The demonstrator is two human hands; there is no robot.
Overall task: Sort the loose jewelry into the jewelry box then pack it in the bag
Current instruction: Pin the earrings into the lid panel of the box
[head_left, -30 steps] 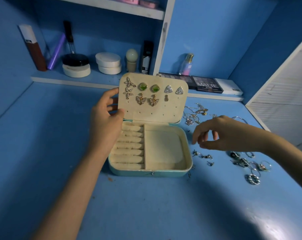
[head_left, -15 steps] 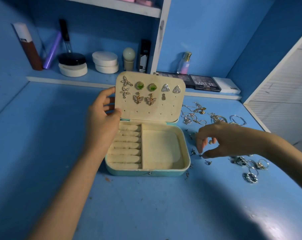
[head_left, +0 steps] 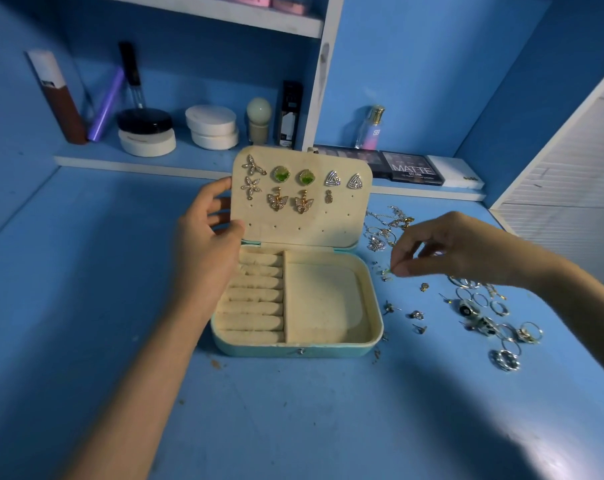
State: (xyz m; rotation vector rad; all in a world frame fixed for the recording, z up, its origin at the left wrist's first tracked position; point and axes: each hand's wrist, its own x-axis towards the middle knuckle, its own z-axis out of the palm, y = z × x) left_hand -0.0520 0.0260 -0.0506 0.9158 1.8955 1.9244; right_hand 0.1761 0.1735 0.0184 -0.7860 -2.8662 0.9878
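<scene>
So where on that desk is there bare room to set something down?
Bare desktop left of the jewelry box, beyond the left hand holding its lid, and along its front. Crowded right of it: rings, chains, where the right hand pinches an earring.

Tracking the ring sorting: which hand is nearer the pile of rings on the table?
Right. The right hand hovers beside the rings, on their box side, pinching a tiny piece; the left hand grips the lid, beyond the box.

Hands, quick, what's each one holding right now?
Left hand: grips the jewelry box lid by its edge.
Right hand: fingers pinch a small earring.
</scene>
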